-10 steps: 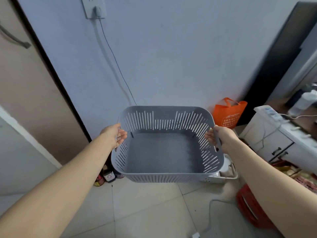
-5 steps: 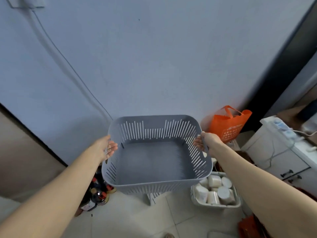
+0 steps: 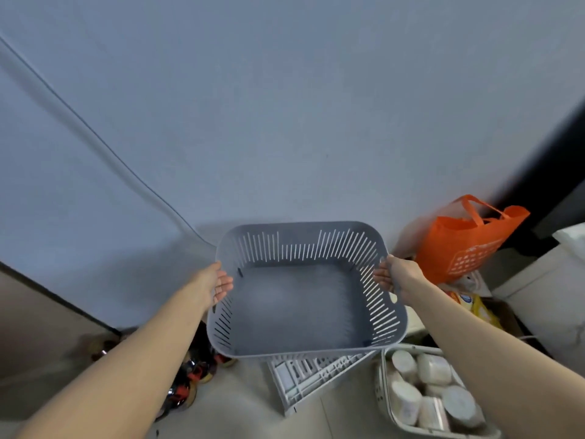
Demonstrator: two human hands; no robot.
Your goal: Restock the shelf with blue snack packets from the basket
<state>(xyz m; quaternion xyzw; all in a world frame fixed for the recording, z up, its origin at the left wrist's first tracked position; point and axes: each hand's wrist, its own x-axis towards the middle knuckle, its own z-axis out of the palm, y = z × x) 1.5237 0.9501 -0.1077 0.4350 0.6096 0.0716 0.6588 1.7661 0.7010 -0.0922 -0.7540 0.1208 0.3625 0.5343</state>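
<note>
Grey slotted plastic basket [image 3: 300,299] is up off the floor between my hands. My left hand [image 3: 215,282] grips the left rim and my right hand [image 3: 397,274] is wrapped over the right rim (fingers inside). White plastic rack [image 3: 310,375] half hidden under it; dark bottles [image 3: 186,384] behind my left forearm are too blurred to read.

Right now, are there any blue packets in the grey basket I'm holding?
No, the grey basket held by the left hand and right hand is empty, only its bare floor showing.
</note>
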